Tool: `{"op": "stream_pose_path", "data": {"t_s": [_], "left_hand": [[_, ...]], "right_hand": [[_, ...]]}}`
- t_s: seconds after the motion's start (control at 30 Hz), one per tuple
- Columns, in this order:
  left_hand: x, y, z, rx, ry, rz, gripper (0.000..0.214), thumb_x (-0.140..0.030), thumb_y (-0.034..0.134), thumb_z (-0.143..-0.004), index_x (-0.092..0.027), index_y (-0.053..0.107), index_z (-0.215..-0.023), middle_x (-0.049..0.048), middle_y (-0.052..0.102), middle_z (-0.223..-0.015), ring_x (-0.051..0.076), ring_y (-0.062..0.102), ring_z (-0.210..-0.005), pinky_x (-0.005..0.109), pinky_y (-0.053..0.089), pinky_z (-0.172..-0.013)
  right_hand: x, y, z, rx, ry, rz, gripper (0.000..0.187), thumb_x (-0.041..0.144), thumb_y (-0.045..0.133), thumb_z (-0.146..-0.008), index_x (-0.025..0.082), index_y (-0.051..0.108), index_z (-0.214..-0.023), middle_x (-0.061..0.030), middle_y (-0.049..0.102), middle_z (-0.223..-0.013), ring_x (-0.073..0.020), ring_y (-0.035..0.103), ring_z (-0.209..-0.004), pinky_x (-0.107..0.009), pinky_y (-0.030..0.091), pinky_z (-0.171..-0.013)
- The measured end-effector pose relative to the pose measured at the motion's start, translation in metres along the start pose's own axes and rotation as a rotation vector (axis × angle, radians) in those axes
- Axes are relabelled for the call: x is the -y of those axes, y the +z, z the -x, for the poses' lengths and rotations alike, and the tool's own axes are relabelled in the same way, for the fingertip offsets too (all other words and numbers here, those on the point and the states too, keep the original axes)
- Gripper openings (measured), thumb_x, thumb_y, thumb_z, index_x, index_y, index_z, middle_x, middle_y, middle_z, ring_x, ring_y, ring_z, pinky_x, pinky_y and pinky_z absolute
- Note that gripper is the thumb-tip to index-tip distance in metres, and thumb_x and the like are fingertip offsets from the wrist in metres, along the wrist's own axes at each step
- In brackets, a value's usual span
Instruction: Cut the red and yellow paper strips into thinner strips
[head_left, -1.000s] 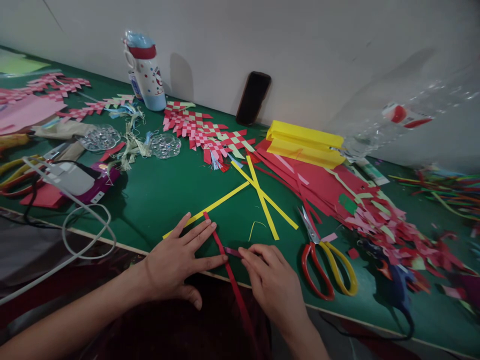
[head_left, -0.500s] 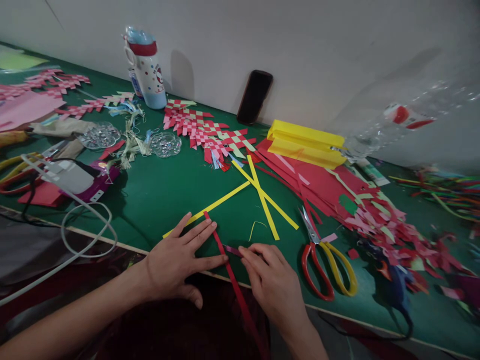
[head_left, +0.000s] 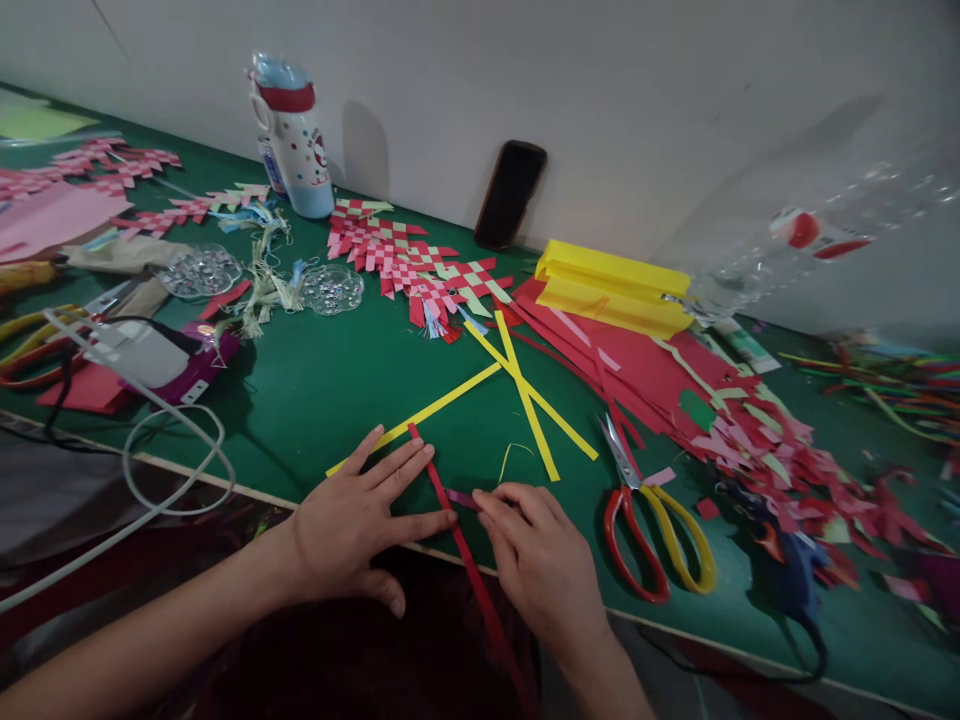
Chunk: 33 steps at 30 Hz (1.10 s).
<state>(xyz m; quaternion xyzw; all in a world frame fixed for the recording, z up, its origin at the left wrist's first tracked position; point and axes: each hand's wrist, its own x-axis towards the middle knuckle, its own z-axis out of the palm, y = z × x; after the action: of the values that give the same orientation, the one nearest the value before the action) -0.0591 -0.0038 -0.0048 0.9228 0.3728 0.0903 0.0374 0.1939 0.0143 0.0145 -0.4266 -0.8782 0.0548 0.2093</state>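
Note:
My left hand [head_left: 360, 530] lies flat near the table's front edge with fingers spread. Its fingertips press on a narrow red paper strip [head_left: 469, 565], which runs over the edge and hangs down. Between thumb and fingers, my right hand [head_left: 540, 555] pinches a small flat purple piece [head_left: 461, 498]; its tip meets the red strip, and the rest is hidden by the fingers. One yellow paper strip [head_left: 442, 403] passes by my left fingertips. Two more yellow strips [head_left: 529, 415] cross each other beyond. Scissors [head_left: 652, 540] with red and yellow handles lie right of my right hand.
Woven paper pieces [head_left: 405, 255], a bottle [head_left: 300, 140] and a leaning phone [head_left: 510, 193] line the back. Red paper sheets [head_left: 600, 370] and scraps [head_left: 780, 450] lie to the right, with a blue tool [head_left: 799, 580]. A white cable [head_left: 172, 440] loops over the left edge.
The purple piece and my right fingers have shifted very slightly left and up along the red strip. My left hand stays in place.

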Motion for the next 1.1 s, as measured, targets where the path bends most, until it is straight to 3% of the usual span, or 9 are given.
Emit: {"op": "stream_pose_path", "data": {"t_s": [0.27,0.53,1.1], "left_hand": [[-0.002,0.001,0.000,0.026,-0.026,-0.043,0.100,-0.085,0.046,-0.070,-0.038,0.013,-0.152,0.0197,0.024,-0.156,0.036,0.025,-0.144,0.064,-0.001,-0.112],[0.000,0.001,0.001,0.012,-0.012,-0.015,0.093,-0.086,0.037,-0.073,-0.040,0.018,-0.151,0.0173,0.023,-0.157,0.036,0.024,-0.144,0.064,-0.004,-0.111],[-0.002,0.001,0.000,0.012,-0.025,-0.032,0.099,-0.086,0.046,-0.067,-0.040,0.019,-0.151,0.0173,0.025,-0.157,0.036,0.025,-0.143,0.065,-0.003,-0.112]], "right_hand": [[0.000,0.001,0.007,-0.021,-0.005,0.045,0.026,0.019,0.048,-0.095,0.020,0.069,-0.110,-0.0081,0.065,-0.095,-0.0186,0.059,-0.086,-0.031,0.050,-0.076],[0.005,0.004,0.013,-0.036,0.009,0.093,0.027,0.018,0.048,-0.095,0.018,0.068,-0.113,-0.0079,0.065,-0.094,-0.0190,0.057,-0.084,-0.031,0.050,-0.074],[0.004,0.003,0.005,-0.039,0.019,0.088,0.026,0.018,0.050,-0.095,0.020,0.070,-0.110,-0.0080,0.066,-0.093,-0.0180,0.059,-0.084,-0.031,0.051,-0.075]]}}
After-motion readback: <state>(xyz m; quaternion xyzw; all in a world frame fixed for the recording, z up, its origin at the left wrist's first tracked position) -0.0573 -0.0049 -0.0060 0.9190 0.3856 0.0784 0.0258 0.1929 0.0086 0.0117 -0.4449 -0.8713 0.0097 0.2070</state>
